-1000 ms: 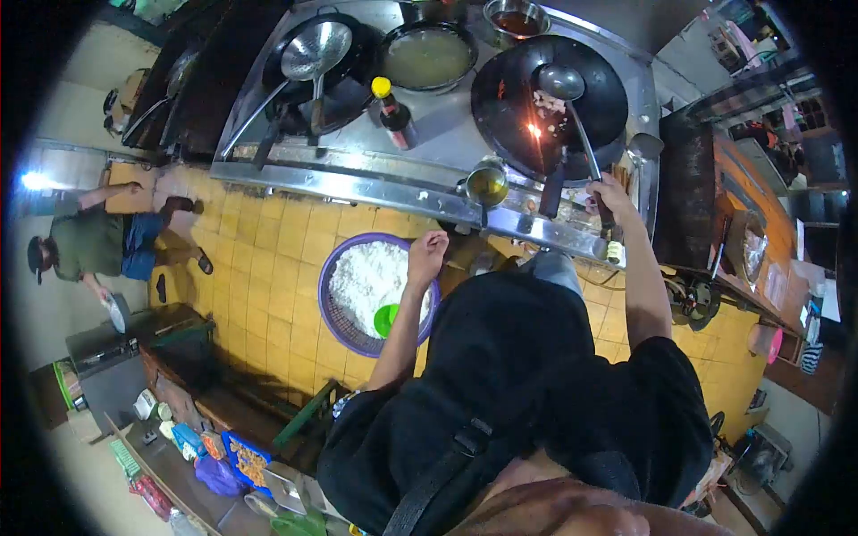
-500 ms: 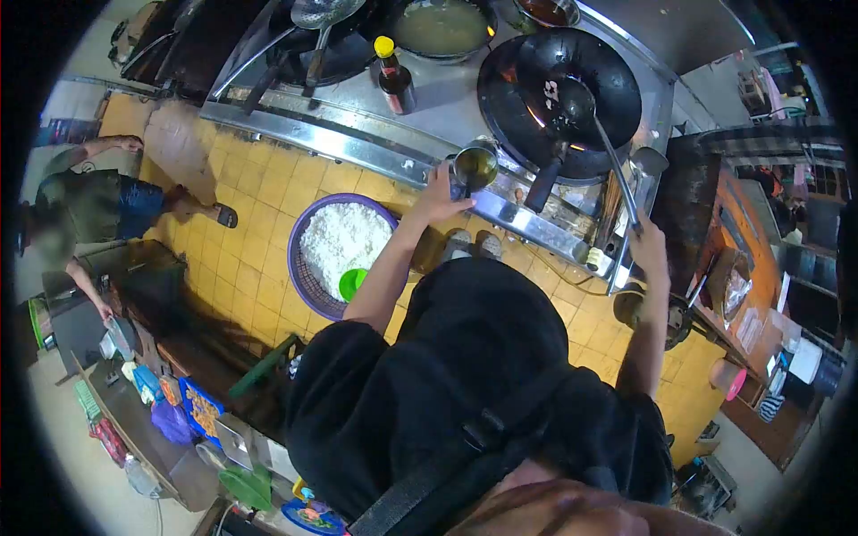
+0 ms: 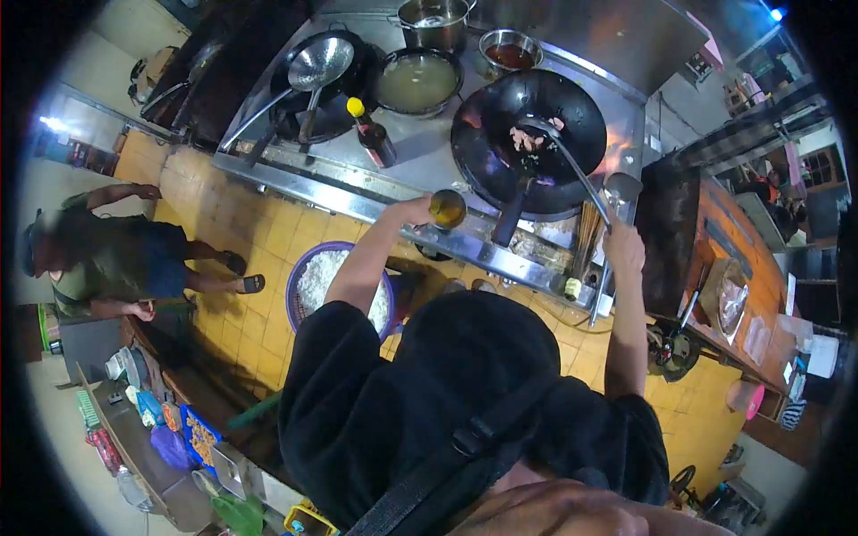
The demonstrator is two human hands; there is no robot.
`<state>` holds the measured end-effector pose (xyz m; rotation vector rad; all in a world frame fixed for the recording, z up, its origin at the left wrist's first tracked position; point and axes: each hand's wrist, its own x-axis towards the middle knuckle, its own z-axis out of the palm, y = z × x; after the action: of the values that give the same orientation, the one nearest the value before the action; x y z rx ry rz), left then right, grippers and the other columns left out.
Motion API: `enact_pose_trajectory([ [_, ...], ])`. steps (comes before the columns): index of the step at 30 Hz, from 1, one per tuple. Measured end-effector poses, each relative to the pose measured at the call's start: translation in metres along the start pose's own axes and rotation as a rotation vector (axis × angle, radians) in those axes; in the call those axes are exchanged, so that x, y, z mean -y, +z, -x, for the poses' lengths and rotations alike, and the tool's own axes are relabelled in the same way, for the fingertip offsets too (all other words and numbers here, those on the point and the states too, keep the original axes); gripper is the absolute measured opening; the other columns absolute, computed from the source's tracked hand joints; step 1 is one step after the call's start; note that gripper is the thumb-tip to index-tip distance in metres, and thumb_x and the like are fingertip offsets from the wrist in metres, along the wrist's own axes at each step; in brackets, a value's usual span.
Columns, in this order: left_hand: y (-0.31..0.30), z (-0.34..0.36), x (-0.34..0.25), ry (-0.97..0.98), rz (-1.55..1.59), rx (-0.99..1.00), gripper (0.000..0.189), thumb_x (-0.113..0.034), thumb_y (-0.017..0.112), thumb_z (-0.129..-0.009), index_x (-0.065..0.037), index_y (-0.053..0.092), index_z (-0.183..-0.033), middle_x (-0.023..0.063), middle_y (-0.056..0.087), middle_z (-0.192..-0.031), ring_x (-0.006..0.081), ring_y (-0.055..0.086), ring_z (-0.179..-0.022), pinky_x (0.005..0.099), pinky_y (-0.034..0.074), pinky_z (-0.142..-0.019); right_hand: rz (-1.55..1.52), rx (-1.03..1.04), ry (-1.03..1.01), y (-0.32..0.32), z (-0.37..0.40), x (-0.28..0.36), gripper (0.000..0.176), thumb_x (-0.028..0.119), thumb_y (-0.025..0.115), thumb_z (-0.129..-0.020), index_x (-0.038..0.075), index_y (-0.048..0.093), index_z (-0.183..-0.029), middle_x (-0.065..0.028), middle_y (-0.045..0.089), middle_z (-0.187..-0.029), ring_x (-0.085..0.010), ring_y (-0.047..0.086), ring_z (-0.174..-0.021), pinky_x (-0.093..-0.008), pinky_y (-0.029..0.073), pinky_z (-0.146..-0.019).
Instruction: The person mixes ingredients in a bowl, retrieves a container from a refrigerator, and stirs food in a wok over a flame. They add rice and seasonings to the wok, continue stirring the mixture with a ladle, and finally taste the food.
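Note:
My left hand point(image 3: 415, 212) is closed on a small metal cup point(image 3: 449, 198) with yellow-brown liquid in it, held above the front edge of the stove. My right hand point(image 3: 624, 247) grips the long handle of a ladle point(image 3: 581, 175). The ladle's head rests inside a black wok point(image 3: 573, 100), against several small pale pink pieces of food point(image 3: 527, 140), perhaps meat. Flame glows at the wok's right side. The wok's own handle point(image 3: 508, 221) points toward me, between my two hands.
A sauce bottle point(image 3: 371, 134) with a yellow cap, a pan of cloudy liquid point(image 3: 416, 82), a bowl of reddish sauce point(image 3: 510, 55) and a strainer point(image 3: 320, 64) are on the stove. A purple basket of rice point(image 3: 309, 284) sits low at left. Another person point(image 3: 116, 241) stands far left.
The ladle's head has moved left within the wok, and the food pieces now lie bunched by it. My view has shifted. The other person's hand has left the counter items.

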<state>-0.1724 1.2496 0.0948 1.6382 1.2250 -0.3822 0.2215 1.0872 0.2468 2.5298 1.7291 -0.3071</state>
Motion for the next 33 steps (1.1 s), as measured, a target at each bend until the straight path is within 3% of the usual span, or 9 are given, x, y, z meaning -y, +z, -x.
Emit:
enact_pose_trajectory([
  [1, 0.000, 0.001, 0.001, 0.095, 0.131, -0.052, 0.059, -0.016, 0.062, -0.079, 0.005, 0.032, -0.125, 0.0186, 0.060, -0.090, 0.0209, 0.064, -0.063, 0.0335, 0.054, -0.060, 0.023, -0.021, 0.041, -0.001, 0.002, -0.001, 0.045, 0.015, 0.047, -0.087, 0.019, 0.047, -0.132, -0.0203, 0.064, -0.094, -0.0403, 0.063, -0.086, -0.0494, 0.051, -0.075],
  [8, -0.047, -0.008, -0.025, 0.237, 0.216, -0.083, 0.046, -0.007, 0.062, -0.075, 0.005, 0.044, -0.116, 0.0100, 0.058, -0.077, 0.0132, 0.059, -0.060, 0.0281, 0.055, -0.054, -0.275, -0.172, 0.030, 0.072, -0.026, -0.010, 0.050, 0.014, 0.057, -0.083, 0.016, 0.047, -0.132, -0.0256, 0.063, -0.088, -0.0417, 0.063, -0.083, -0.0496, 0.051, -0.074],
  [9, -0.060, 0.037, -0.073, 0.297, 0.088, -0.155, 0.051, -0.006, 0.061, -0.075, 0.003, 0.044, -0.123, 0.0137, 0.061, -0.082, 0.0157, 0.061, -0.061, 0.0303, 0.055, -0.057, -0.326, -0.193, -0.072, 0.073, -0.026, -0.018, 0.050, 0.015, 0.059, -0.081, 0.013, 0.049, -0.129, -0.0261, 0.063, -0.085, -0.0428, 0.062, -0.083, -0.0498, 0.050, -0.075],
  [13, -0.080, 0.020, -0.117, 0.274, 0.053, -0.400, 0.064, -0.007, 0.060, -0.075, -0.001, 0.036, -0.134, 0.0207, 0.063, -0.093, 0.0224, 0.064, -0.063, 0.0342, 0.055, -0.059, -0.294, -0.114, -0.016, 0.071, -0.002, -0.021, 0.046, 0.012, 0.059, -0.081, 0.007, 0.050, -0.125, -0.0258, 0.063, -0.088, -0.0429, 0.062, -0.082, -0.0507, 0.049, -0.075],
  [16, -0.088, -0.016, -0.144, 0.323, 0.083, -0.674, 0.071, -0.009, 0.059, -0.077, -0.005, 0.028, -0.141, 0.0266, 0.062, -0.101, 0.0336, 0.066, -0.075, 0.0416, 0.053, -0.066, -0.408, -0.173, 0.019, 0.102, 0.014, -0.010, 0.047, 0.012, 0.059, -0.080, 0.005, 0.049, -0.126, -0.0268, 0.063, -0.088, -0.0422, 0.062, -0.083, -0.0499, 0.049, -0.074],
  [19, -0.096, -0.043, -0.175, 0.546, -0.282, -1.001, 0.071, -0.010, 0.059, -0.078, -0.009, 0.027, -0.142, 0.0293, 0.054, -0.115, 0.0439, 0.057, -0.098, 0.0495, 0.047, -0.085, -0.450, -0.190, -0.002, 0.120, 0.028, -0.001, 0.049, 0.011, 0.059, -0.080, 0.004, 0.048, -0.126, -0.0279, 0.062, -0.087, -0.0420, 0.062, -0.084, -0.0499, 0.049, -0.073],
  [22, -0.103, -0.050, -0.219, 0.395, -0.309, -1.013, 0.068, -0.005, 0.053, -0.080, -0.015, 0.028, -0.142, 0.0278, 0.051, -0.120, 0.0447, 0.056, -0.100, 0.0484, 0.046, -0.087, -0.515, -0.153, 0.053, 0.113, 0.037, -0.006, 0.046, 0.007, 0.061, -0.078, 0.000, 0.050, -0.122, -0.0263, 0.063, -0.083, -0.0428, 0.061, -0.081, -0.0490, 0.049, -0.071],
  [27, -0.126, -0.048, -0.269, 0.544, -0.501, -1.215, 0.069, 0.004, 0.046, -0.081, -0.021, 0.028, -0.143, 0.0223, 0.049, -0.105, 0.0440, 0.057, -0.088, 0.0506, 0.050, -0.076, -0.526, -0.170, 0.094, 0.112, 0.051, -0.005, 0.050, 0.010, 0.057, -0.079, 0.001, 0.047, -0.128, -0.0289, 0.062, -0.086, -0.0428, 0.062, -0.080, -0.0491, 0.050, -0.071],
  [33, -0.166, -0.018, -0.310, 0.549, -0.771, -1.338, 0.076, -0.002, 0.055, -0.082, -0.030, 0.023, -0.145, 0.0177, 0.048, -0.102, 0.0372, 0.059, -0.085, 0.0435, 0.053, -0.072, -0.579, -0.049, 0.125, 0.113, 0.050, -0.008, 0.052, 0.010, 0.053, -0.081, -0.002, 0.041, -0.131, -0.0299, 0.062, -0.088, -0.0426, 0.062, -0.083, -0.0486, 0.049, -0.072],
])
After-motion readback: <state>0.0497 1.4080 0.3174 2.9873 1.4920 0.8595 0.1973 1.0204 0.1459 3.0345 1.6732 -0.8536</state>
